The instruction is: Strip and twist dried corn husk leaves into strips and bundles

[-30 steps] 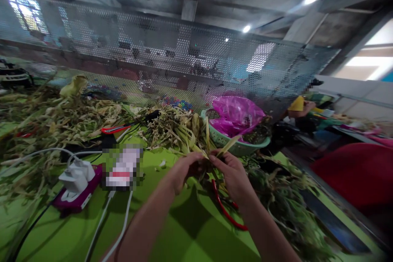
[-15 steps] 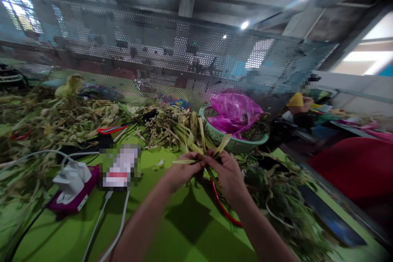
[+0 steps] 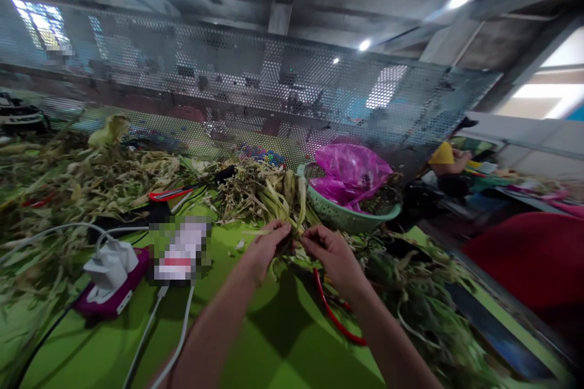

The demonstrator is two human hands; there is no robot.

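Note:
In the middle of the green tabletop, my left hand is closed, thumb against fingers, on a pale green plant stalk. My right hand sits just to its right with thumb and fingertips pinched together at the same stalk; what exactly lies between those fingertips is too small to make out. Long yellowish leaf strips rise from a heap right behind my hands. Below my right hand curves a red tool handle, partly hidden by the wrist.
A green colander holding a pink plastic bag stands behind right. Withered plants cover the left side, more greenery the right. A phone, purple power strip and cables lie left. A perforated metal screen borders the back.
My hands have moved slightly apart, the left one a little to the left. The leaf strip that stuck up by my right hand no longer shows there.

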